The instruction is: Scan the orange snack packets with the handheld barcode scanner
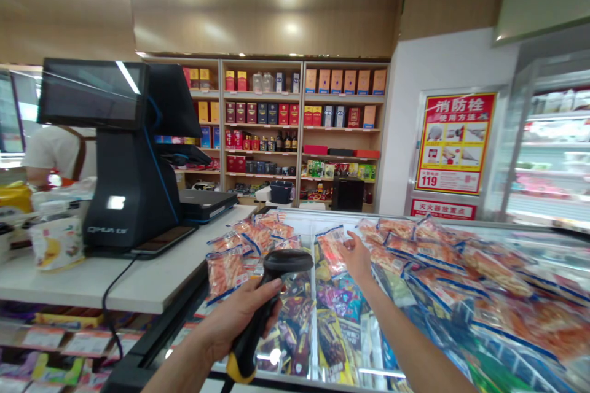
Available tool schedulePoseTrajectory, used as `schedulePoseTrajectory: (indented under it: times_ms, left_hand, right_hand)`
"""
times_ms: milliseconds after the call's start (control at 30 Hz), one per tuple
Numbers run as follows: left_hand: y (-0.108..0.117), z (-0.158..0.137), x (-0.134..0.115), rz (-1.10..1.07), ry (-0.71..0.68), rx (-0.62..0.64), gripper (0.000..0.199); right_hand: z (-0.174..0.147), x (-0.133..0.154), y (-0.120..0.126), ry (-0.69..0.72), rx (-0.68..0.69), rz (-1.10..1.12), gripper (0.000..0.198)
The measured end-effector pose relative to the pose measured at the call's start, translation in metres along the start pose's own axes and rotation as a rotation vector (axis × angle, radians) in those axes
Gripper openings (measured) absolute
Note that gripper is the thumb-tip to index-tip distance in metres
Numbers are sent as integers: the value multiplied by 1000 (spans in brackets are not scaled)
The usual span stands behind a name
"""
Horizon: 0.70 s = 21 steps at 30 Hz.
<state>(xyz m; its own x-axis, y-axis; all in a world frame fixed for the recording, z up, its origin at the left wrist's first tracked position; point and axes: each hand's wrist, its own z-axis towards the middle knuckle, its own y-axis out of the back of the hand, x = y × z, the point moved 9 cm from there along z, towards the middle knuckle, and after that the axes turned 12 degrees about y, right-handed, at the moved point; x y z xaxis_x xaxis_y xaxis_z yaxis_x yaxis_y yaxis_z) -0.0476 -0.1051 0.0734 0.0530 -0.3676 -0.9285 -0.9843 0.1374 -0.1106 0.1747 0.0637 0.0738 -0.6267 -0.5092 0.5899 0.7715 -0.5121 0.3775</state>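
In the lower middle, my left hand (244, 307) is wrapped round the handle of a black and yellow handheld barcode scanner (288, 262), its head pointing forward. My right hand (357, 255) is closed at the upper right edge of a clear, blue-edged packet of orange-pink food (330, 250), thumb and fingers pinched together there. Similar packets (225, 273) lie in a small pile to the left, beyond the scanner. A larger heap of these packets (437, 252) spreads to the right of my right hand. What exactly the packets contain is hard to make out.
Below is a glass-topped chest freezer (314, 331) with colourful packages inside. On the left, a white counter (152, 282) bears a black checkout terminal (124, 178), a phone (166, 241) and a printed cup (58, 242). A person (64, 153) stands behind it. Shelves of boxes (262, 113) line the back.
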Motion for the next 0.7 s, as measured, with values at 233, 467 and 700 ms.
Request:
schedulePoseTrajectory:
  times_ms: [233, 467, 700]
  left_hand:
    - [-2, 7, -10, -47, -31, 49, 28]
    - [-7, 33, -39, -119, -135, 40, 29]
    - [-13, 78, -8, -165, -57, 65, 36]
  right_hand:
    - [-2, 1, -3, -16, -27, -11, 50]
    - [2, -1, -6, -1, 48, -162, 43]
    - [-2, -8, -14, 59, 114, -36, 35]
